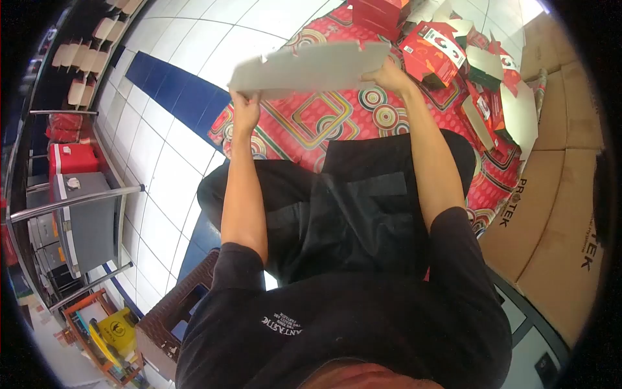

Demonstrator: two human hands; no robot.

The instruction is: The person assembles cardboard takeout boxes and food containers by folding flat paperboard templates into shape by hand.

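So both hands are out front here: the left hand [244, 110] is gripping one end of a pale cardboard sheet [311, 68] at about 11 o'clock, and the right hand [389, 76] is pinching the other end nearer 12, fingers closed on it both sides. The sheet's being held up over a red patterned cloth [311, 148], a bit blurry, while a bunch of red printed boxes [433, 53] is sitting on the cloth around 1 o'clock, just beside the right hand.
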